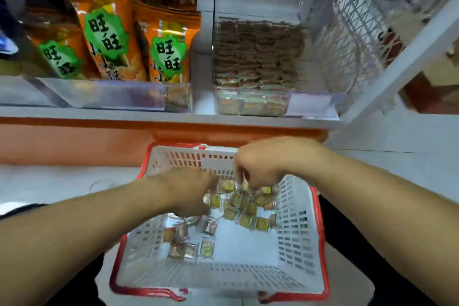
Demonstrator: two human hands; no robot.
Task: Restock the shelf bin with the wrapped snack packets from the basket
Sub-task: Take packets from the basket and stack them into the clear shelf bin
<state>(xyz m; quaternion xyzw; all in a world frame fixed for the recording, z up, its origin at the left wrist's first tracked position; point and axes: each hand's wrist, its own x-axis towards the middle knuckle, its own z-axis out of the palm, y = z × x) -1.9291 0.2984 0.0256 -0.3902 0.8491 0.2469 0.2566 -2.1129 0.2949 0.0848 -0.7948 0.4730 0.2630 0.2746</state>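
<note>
A white plastic basket [295,238] with a red rim sits on the floor below the shelf. Several small wrapped snack packets [246,208] lie scattered on its bottom. My right hand [263,164] hangs over the far side of the basket, fingers curled down and pinching packets at their tops. My left hand [186,194] reaches into the pile from the left and is blurred; its fingers are hidden among the packets. On the shelf above stands the clear shelf bin [310,104], holding rows of the same packets on its left side.
Orange snack bags [109,35] fill a clear bin to the left on the same shelf. A white wire rack [360,32] and shelf upright stand at the right. An orange strip runs under the shelf edge [173,117].
</note>
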